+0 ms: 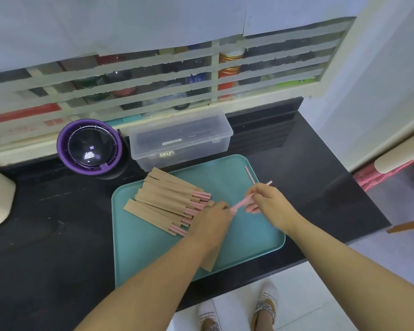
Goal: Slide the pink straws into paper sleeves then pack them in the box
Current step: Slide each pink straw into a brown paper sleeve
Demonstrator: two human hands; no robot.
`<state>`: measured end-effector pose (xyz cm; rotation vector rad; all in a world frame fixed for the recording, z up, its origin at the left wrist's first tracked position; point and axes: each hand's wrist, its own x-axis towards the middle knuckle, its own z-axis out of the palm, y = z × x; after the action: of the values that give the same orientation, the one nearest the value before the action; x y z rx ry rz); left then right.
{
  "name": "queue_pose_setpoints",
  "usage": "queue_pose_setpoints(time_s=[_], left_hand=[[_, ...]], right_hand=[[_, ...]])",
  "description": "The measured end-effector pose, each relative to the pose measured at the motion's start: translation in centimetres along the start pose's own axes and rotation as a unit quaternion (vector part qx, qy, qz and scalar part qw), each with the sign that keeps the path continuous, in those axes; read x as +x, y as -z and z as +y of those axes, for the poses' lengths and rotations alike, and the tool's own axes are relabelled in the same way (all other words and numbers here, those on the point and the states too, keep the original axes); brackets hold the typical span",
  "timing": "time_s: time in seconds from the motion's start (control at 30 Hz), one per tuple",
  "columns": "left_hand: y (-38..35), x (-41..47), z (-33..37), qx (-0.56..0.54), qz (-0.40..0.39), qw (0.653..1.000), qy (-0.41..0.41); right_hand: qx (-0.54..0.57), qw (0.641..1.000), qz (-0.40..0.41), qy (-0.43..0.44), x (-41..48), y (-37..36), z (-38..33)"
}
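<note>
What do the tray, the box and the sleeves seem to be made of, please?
Tray: probably plastic, matte teal, with a moulded rounded rim.
Box: clear, glossy plastic; see-through walls with glints.
Sleeves: brown kraft-like paper, dull and flat.

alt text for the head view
Over a teal tray, the right hand guides a pink straw toward a paper sleeve held by the left hand. Sleeved straws lie piled on the tray, one loose straw near its far edge; a clear plastic box sits behind.
</note>
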<state>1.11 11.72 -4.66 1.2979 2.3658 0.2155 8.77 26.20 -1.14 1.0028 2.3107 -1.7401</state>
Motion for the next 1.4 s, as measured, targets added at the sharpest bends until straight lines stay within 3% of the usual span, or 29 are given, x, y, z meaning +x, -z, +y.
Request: queue_pose_setpoints(time_s=[0.07,0.17,0.33,0.57,0.77,1.1,1.3,1.4], left_hand=[[0.2,-0.1,0.2,-0.102,0.062,0.993,0.015],[2.3,-0.5,1.0,-0.320,0.124,0.937,0.071],[6.9,-2.1,1.0,-0.476,0.128,0.867,0.068],[12.4,-5.7,0.8,-0.525,0.128,0.839,0.068],[15.3,-9.1,0.0,-0.533,0.173,0.825,0.071],[19.2,-12.7,-1.6,-0.569,0.179,0.801,0.059],[19.4,-12.7,-2.5,-0.565,0.213,0.789,0.108],[19.3,-12.5,-3.1,-0.573,0.233,0.774,0.134]], right_hand=[[-0.019,0.999,0.011,0.032,-0.2,0.5,-0.6],[-0.024,0.996,0.014,0.081,-0.4,1.1,-2.1],[-0.008,0.994,-0.040,0.102,-1.0,1.3,-6.4],[-0.037,0.982,-0.077,0.167,-2.9,0.4,-11.8],[0.031,0.968,-0.057,0.242,-4.8,-0.5,-15.4],[-0.033,0.939,-0.026,0.341,-7.0,-2.2,-19.7],[0.147,0.935,0.056,0.318,-7.5,-1.3,-20.7],[0.184,0.926,0.044,0.327,-8.2,-1.3,-21.4]])
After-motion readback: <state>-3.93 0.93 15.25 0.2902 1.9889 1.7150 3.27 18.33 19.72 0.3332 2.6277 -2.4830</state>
